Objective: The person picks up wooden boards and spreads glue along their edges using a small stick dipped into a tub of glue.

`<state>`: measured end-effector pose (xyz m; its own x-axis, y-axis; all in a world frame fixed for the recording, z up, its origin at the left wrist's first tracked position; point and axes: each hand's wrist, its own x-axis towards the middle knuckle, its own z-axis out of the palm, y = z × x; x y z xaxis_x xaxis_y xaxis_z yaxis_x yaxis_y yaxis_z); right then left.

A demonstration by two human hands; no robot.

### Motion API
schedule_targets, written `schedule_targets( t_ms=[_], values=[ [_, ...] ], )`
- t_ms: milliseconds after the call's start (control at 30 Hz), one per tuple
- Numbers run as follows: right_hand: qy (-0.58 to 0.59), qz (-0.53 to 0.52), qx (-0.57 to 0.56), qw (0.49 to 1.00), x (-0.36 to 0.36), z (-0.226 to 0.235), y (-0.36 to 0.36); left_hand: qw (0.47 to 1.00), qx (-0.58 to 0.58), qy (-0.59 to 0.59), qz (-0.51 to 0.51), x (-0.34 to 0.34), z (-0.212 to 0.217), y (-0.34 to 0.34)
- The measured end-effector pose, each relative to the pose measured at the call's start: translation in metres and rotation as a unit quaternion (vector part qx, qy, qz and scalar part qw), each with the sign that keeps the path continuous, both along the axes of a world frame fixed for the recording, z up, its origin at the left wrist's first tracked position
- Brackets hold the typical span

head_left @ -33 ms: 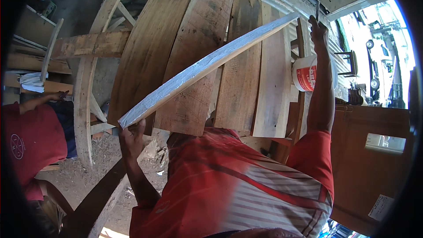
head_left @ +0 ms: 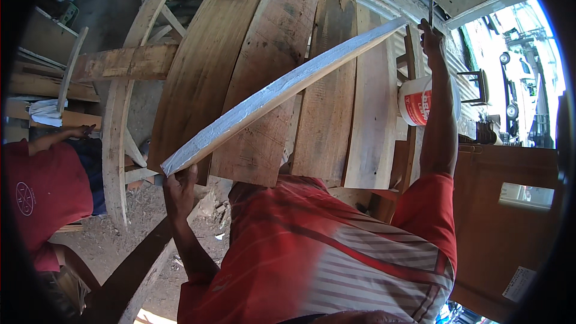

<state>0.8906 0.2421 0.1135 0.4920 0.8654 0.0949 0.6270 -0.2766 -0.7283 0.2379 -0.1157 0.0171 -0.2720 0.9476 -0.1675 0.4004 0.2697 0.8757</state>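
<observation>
A long narrow wooden board (head_left: 282, 90) crosses diagonally in front of me, its upward edge coated along its length with a whitish, wet-looking layer. My left hand (head_left: 179, 185) grips its near left end, thumb against the side. Under it, several wide planks (head_left: 249, 144) lie side by side. Beyond the board's far right end is my right hand (head_left: 432, 37), arm stretched out and fingers closed around a thin upright tool (head_left: 431, 9). The tool's kind is too small to make out, and it appears apart from the coated edge.
A white and red bucket (head_left: 415, 101) stands right of the planks, beside my right forearm. Wooden trestle framing (head_left: 114, 144) rises on the left. A person in a red shirt (head_left: 51, 186) is at far left. A brown wooden panel (head_left: 486, 228) stands at right.
</observation>
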Motion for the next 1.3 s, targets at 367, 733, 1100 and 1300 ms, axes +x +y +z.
schedule_targets(
  t_ms=[367,733,1100,1300],
  values=[
    [0.314,0.210,-0.202,0.904,0.030,-0.010,0.049,0.870,-0.057,-0.479,0.097,0.001,-0.028,-0.008],
    [0.223,0.302,-0.173,0.911,0.061,0.017,0.018,0.969,-0.015,-0.216,0.117,0.015,0.050,0.000],
    [0.197,0.319,-0.108,0.921,0.006,0.011,0.035,0.960,0.121,-0.218,0.123,0.002,0.055,-0.017],
    [0.134,0.360,-0.057,0.922,-0.002,-0.020,0.060,0.955,0.124,-0.204,0.178,-0.003,0.046,-0.036]
  ],
)
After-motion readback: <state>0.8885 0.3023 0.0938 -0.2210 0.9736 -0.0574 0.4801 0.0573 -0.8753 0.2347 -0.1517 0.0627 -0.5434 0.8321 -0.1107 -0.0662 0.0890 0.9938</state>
